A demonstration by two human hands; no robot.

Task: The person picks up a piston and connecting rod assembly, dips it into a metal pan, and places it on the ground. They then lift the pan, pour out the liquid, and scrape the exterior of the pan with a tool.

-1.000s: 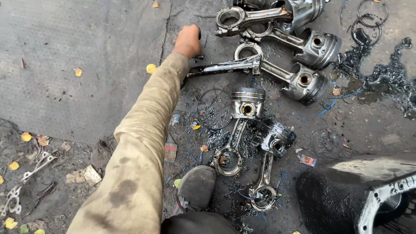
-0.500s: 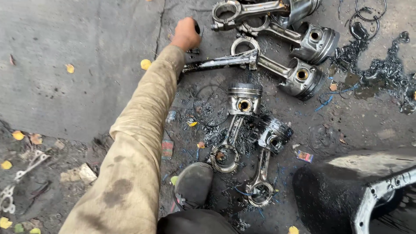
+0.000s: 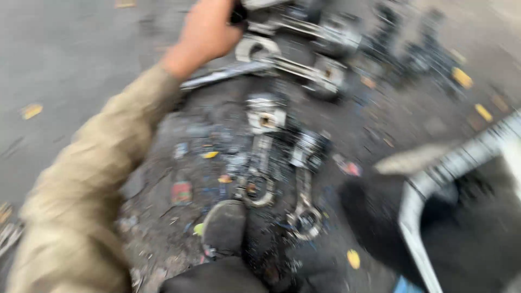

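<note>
The view is heavily blurred by motion. My left hand (image 3: 205, 33) reaches far forward in a tan, stained sleeve (image 3: 103, 163), fingers curled next to a small dark thing (image 3: 236, 13); the blur hides whether it grips it. Just beyond the hand lie pistons with connecting rods (image 3: 325, 76) and a long flat metal bar (image 3: 228, 73). Two more pistons on rods (image 3: 266, 116) (image 3: 308, 147) lie on the oily ground in the middle, their ring ends toward me. My right hand is out of view.
My dark shoe (image 3: 225, 225) stands on black, oil-soaked ground (image 3: 163, 217). A pale metal frame edge (image 3: 434, 184) over a dark mass fills the lower right. Yellow leaves (image 3: 30, 111) and small scraps (image 3: 181, 191) are scattered about. Grey pavement (image 3: 65, 49) lies to the left.
The camera has swung closer and tilted, so everything is blurred and larger. My left hand has moved further up toward the top pistons. The pistons on the ground have not moved.
</note>
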